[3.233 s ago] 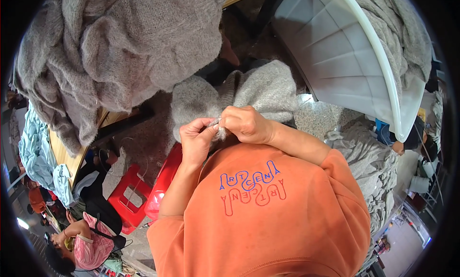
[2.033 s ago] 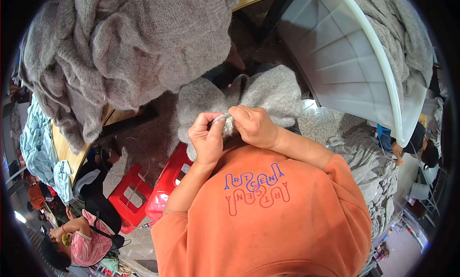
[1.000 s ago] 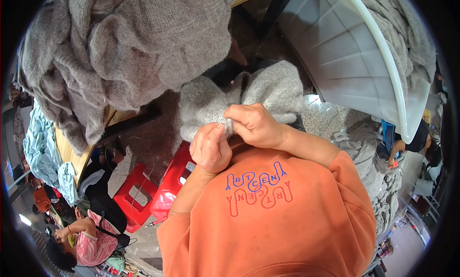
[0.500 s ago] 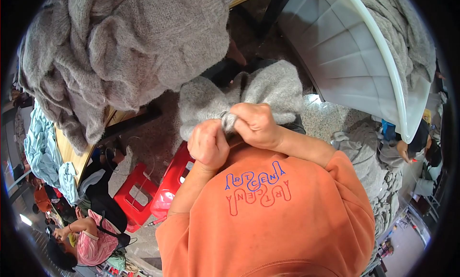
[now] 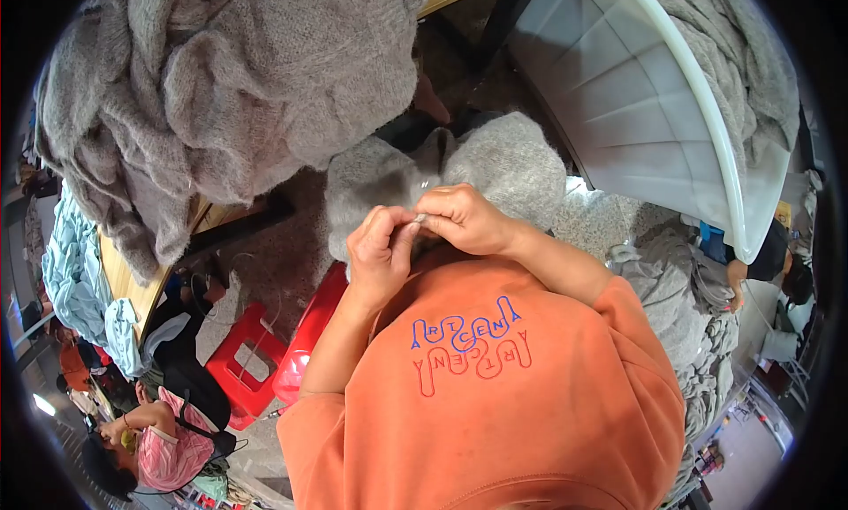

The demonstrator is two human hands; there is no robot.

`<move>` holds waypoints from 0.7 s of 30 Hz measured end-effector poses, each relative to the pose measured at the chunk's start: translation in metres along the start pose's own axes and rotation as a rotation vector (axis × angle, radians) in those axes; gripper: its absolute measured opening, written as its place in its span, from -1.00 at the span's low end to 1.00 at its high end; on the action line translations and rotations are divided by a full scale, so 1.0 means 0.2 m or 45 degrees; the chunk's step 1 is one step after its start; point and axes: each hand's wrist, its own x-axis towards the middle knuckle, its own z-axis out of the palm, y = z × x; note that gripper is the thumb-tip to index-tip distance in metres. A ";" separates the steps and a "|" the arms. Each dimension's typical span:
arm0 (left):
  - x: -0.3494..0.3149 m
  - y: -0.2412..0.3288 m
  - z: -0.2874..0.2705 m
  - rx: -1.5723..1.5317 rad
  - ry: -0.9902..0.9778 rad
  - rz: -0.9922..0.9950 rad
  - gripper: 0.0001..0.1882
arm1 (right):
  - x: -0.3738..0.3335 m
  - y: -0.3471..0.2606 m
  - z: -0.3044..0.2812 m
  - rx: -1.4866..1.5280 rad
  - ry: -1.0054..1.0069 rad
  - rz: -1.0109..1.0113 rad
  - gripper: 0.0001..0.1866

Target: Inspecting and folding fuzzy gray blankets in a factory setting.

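Note:
A fuzzy light-grey knit garment [image 5: 508, 161] lies bunched over my lap, with a small pale label [image 5: 425, 185] showing at its middle. At its near side, in front of my chest, my left hand [image 5: 382, 249] is closed in a pinch. My right hand [image 5: 466, 220] pinches from the other side, the fingertips of both almost meeting. A tiny pale bit shows between them and looks like the garment's edge; the fingers cover most of it.
A heap of brown-grey knitwear [image 5: 256, 86] covers the wooden table [image 5: 132, 276] at the left. Red stools [image 5: 243, 360] stand beside me. To the right is a large white bin [image 5: 618, 95] with grey knitwear, and more grey cloth [image 5: 671, 280] lies behind it. A person in pink [image 5: 177, 444] sits at lower left.
The bunched knit between my hands has slipped mostly out of sight, and my fists have become fingertip pinches. The label on the garment has come into view.

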 end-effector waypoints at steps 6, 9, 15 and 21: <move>-0.04 -0.07 -0.04 -0.115 -0.130 -0.165 -0.95 | 0.00 0.00 0.07 0.007 0.364 -0.168 -0.92; -0.04 -0.04 -0.04 -0.585 -0.153 -0.551 -0.95 | -0.01 0.00 0.06 -0.301 0.305 -0.382 -0.90; -0.05 -0.04 -0.02 -0.460 -0.267 -0.763 -0.97 | -0.05 0.03 0.08 -0.190 0.291 -0.172 -0.89; -0.08 -0.02 0.04 -0.008 -0.113 -0.191 -0.95 | -0.06 0.02 0.07 -0.110 0.139 0.012 -0.91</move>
